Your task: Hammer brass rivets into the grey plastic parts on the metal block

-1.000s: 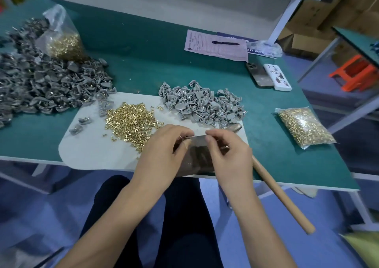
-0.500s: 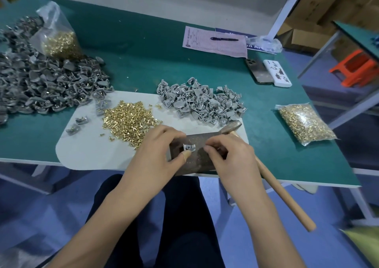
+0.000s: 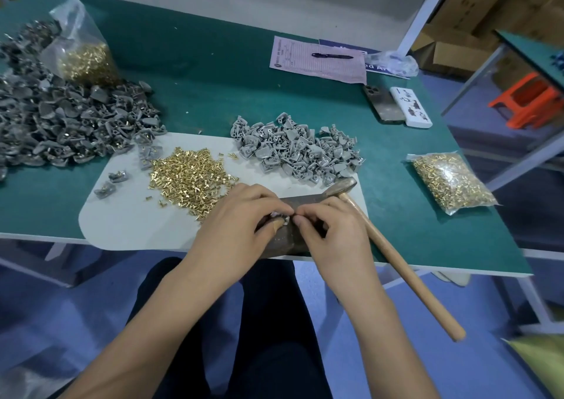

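A small grey plastic part sits on the dark metal block at the table's front edge. My left hand pinches that part between thumb and fingers. My right hand meets it from the right, fingertips pinched at the part; whatever they hold is too small to see. A pile of loose brass rivets lies on the white mat left of my hands. A heap of unriveted grey parts lies behind them. The hammer lies to the right, head by the block, handle over the edge.
A big heap of grey parts fills the left of the green table, with a bag of rivets on it. Another rivet bag lies right. A form with a pen, a phone and a white box lie behind.
My hands have come down onto the block and closed together over the grey part. The part was in plain sight between my fingers half a second ago; my fingers now mostly cover it.
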